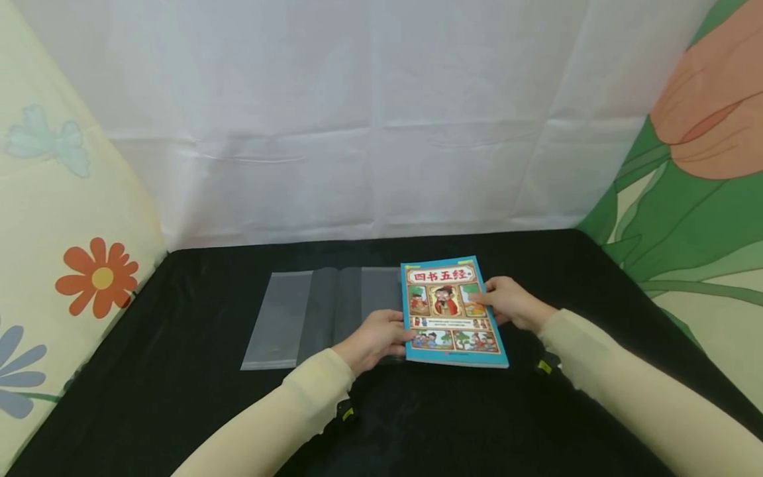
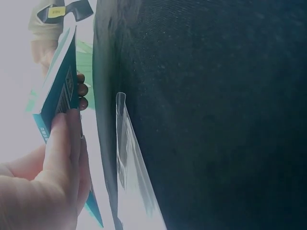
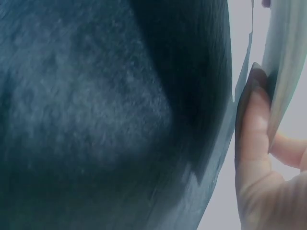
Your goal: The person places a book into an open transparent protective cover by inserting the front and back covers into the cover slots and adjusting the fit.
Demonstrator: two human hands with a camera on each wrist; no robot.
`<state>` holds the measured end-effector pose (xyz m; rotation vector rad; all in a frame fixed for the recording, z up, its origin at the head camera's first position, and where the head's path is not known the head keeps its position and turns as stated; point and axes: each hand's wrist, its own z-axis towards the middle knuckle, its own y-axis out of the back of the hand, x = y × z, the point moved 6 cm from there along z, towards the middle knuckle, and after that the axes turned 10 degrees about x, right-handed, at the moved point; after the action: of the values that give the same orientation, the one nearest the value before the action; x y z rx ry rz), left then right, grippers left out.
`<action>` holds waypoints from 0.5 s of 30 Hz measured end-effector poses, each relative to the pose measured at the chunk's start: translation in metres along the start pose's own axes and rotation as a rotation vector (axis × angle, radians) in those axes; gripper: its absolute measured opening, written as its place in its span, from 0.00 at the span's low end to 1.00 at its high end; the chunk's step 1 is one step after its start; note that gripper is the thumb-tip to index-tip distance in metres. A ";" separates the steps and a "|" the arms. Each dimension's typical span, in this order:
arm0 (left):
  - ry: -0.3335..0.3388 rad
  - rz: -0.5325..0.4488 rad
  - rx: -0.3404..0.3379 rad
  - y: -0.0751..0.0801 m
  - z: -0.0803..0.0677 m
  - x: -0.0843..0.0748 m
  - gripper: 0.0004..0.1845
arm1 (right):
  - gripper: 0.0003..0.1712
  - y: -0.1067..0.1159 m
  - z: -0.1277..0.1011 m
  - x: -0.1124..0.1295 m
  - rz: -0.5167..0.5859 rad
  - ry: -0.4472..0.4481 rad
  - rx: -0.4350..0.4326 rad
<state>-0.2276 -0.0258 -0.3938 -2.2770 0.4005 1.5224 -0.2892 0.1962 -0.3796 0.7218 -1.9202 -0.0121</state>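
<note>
A blue-bordered picture book [image 1: 448, 324] with red Chinese characters on its cover is held up between both hands, cover facing up. My left hand [image 1: 381, 336] grips its left edge, thumb on top and fingers beneath. My right hand [image 1: 509, 303] pinches the right edge higher up. In the left wrist view the book's underside [image 2: 67, 93] shows, lifted off the cloth, with the left fingers [image 2: 62, 139] flat against it. A clear plastic book cover [image 1: 286, 318] lies spread open to the left; the book and left hand overlap its right part in the head view.
Black cloth [image 1: 197, 424] covers the table. A white curtain [image 1: 369, 119] hangs along the back edge. Printed fabric panels stand at the left [image 1: 77, 199] and right [image 1: 703, 218], with flowers and leaves on them.
</note>
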 end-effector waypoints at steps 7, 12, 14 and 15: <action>-0.007 0.010 0.009 0.006 -0.005 0.001 0.20 | 0.20 -0.005 0.002 0.001 -0.011 0.008 0.011; -0.016 0.022 0.013 0.010 -0.010 -0.001 0.21 | 0.20 -0.010 0.004 0.004 -0.003 0.019 0.024; -0.020 0.025 0.015 0.012 -0.011 -0.002 0.21 | 0.20 -0.011 0.005 0.004 0.008 0.020 0.030; -0.020 0.026 0.014 0.012 -0.012 -0.002 0.21 | 0.20 -0.012 0.006 0.005 0.012 0.022 0.032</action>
<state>-0.2240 -0.0421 -0.3896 -2.2526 0.4364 1.5484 -0.2897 0.1821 -0.3825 0.7287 -1.9074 0.0339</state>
